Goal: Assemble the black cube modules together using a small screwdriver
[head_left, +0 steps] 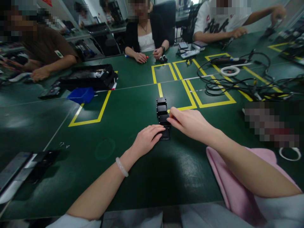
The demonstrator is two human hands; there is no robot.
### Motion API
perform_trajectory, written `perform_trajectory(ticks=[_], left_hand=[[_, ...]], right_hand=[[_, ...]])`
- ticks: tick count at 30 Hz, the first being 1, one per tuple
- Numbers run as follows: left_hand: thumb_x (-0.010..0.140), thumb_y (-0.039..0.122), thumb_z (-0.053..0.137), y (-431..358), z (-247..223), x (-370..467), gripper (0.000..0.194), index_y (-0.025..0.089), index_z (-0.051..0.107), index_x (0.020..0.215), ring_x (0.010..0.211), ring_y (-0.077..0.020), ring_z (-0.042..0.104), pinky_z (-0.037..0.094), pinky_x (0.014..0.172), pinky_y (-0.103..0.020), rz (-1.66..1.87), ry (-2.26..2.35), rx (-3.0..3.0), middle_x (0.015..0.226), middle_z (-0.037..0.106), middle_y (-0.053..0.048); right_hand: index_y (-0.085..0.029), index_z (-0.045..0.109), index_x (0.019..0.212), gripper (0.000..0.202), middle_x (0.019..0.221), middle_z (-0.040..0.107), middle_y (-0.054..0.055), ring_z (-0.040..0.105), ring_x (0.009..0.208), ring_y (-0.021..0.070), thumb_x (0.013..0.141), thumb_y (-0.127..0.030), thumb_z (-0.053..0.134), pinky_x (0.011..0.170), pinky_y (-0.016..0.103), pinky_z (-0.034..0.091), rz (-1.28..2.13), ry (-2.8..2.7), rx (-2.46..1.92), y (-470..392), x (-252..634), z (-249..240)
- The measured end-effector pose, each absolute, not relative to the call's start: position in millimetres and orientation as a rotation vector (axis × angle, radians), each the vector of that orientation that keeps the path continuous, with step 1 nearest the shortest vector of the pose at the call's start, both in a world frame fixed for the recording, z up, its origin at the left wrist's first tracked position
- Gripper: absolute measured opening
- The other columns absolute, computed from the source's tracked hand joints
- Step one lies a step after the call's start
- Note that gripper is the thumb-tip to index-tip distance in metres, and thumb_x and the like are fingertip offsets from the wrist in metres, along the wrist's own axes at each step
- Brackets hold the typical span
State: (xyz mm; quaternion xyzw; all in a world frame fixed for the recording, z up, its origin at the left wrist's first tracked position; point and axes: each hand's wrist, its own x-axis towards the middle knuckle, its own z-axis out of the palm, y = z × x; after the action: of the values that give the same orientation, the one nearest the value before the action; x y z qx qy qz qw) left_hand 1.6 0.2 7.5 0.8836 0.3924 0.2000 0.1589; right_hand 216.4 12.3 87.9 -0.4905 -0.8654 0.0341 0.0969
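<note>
A short row of small black rectangular blocks (162, 109) runs away from me on the green table, with small pins or screws along its edges. My left hand (148, 138) reaches in from the left, its fingers and thumb closed on the nearest black block (165, 136). On the right side of the row, my right hand (187, 123) is closed in a pinch beside the second nearest block (163, 118). Whatever is between its fingertips is hidden or too small to make out.
Yellow tape (99, 112) marks the green table. A blue tray (81, 95) and black housing (90, 76) lie left; tangled black cables (220, 85) lie right. Small screws (64, 145) lie left, a pink cloth (216, 164) under my right forearm. Several people sit around.
</note>
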Motion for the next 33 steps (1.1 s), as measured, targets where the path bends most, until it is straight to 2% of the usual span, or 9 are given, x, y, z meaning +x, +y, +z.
perform_trajectory(ticks=[2, 8, 13, 18, 24, 29, 33], left_hand=[[0.095, 0.026, 0.042, 0.0, 7.6, 1.7, 0.029, 0.023, 0.054, 0.12, 0.115, -0.018, 0.055, 0.045, 0.101, -0.038, 0.588, 1.12, 2.529, 0.125, 0.059, -0.004], [0.095, 0.027, 0.041, -0.5, 10.0, 2.3, 0.029, 0.023, 0.055, 0.12, 0.114, -0.0183, 0.056, 0.046, 0.1, -0.039, 0.593, 1.115, 2.526, 0.124, 0.06, -0.005], [0.095, 0.026, 0.042, 0.1, 9.7, 2.2, 0.028, 0.022, 0.056, 0.118, 0.113, -0.0182, 0.056, 0.046, 0.099, -0.038, 0.601, 1.108, 2.532, 0.124, 0.06, -0.005], [0.095, 0.026, 0.042, -0.1, 9.2, 2.2, 0.028, 0.023, 0.057, 0.118, 0.113, -0.0183, 0.056, 0.047, 0.098, -0.038, 0.609, 1.108, 2.531, 0.124, 0.06, -0.005], [0.094, 0.026, 0.042, -0.2, 9.2, 2.3, 0.028, 0.023, 0.057, 0.118, 0.112, -0.018, 0.057, 0.047, 0.098, -0.038, 0.601, 1.121, 2.54, 0.124, 0.06, -0.005], [0.095, 0.027, 0.041, -0.3, 9.3, 2.2, 0.028, 0.023, 0.057, 0.118, 0.112, -0.0186, 0.057, 0.047, 0.098, -0.039, 0.606, 1.116, 2.538, 0.124, 0.06, -0.005], [0.095, 0.026, 0.041, -0.1, 8.9, 2.1, 0.028, 0.023, 0.056, 0.119, 0.114, -0.0184, 0.056, 0.046, 0.099, -0.039, 0.597, 1.105, 2.532, 0.125, 0.059, -0.005]], right_hand=[[-0.02, 0.049, 0.1, 0.025, 0.078, 0.068, 0.004, 0.062, 0.065, 0.0175, 0.096, -0.037, 0.033, 0.052, 0.026, 0.023, 0.087, -2.576, -1.47, 12.6, 216.7, 87.6], [-0.02, 0.046, 0.105, 0.017, 0.084, 0.067, 0.003, 0.062, 0.069, 0.0156, 0.093, -0.027, 0.036, 0.052, 0.024, 0.026, 0.171, -2.565, -1.368, 11.6, 218.2, 88.7], [-0.02, 0.048, 0.099, 0.023, 0.076, 0.067, 0.003, 0.06, 0.062, 0.0159, 0.095, -0.036, 0.033, 0.051, 0.025, 0.022, 0.121, -2.626, -1.42, 11.6, 218.0, 90.5], [-0.02, 0.046, 0.104, 0.017, 0.084, 0.067, 0.003, 0.061, 0.068, 0.0147, 0.094, -0.027, 0.034, 0.053, 0.024, 0.025, 0.221, -2.616, -1.329, 10.6, 218.9, 91.8], [-0.02, 0.049, 0.099, 0.024, 0.077, 0.067, 0.003, 0.061, 0.064, 0.0168, 0.095, -0.037, 0.033, 0.052, 0.025, 0.023, 0.116, -2.607, -1.416, 12.7, 216.9, 90.5], [-0.019, 0.046, 0.105, 0.019, 0.082, 0.067, 0.002, 0.061, 0.067, 0.0148, 0.095, -0.028, 0.033, 0.053, 0.024, 0.025, 0.204, -2.613, -1.327, 11.1, 217.8, 90.7], [-0.02, 0.047, 0.102, 0.019, 0.082, 0.067, 0.002, 0.061, 0.068, 0.0151, 0.095, -0.03, 0.033, 0.053, 0.025, 0.025, 0.203, -2.616, -1.329, 10.6, 217.2, 90.8]])
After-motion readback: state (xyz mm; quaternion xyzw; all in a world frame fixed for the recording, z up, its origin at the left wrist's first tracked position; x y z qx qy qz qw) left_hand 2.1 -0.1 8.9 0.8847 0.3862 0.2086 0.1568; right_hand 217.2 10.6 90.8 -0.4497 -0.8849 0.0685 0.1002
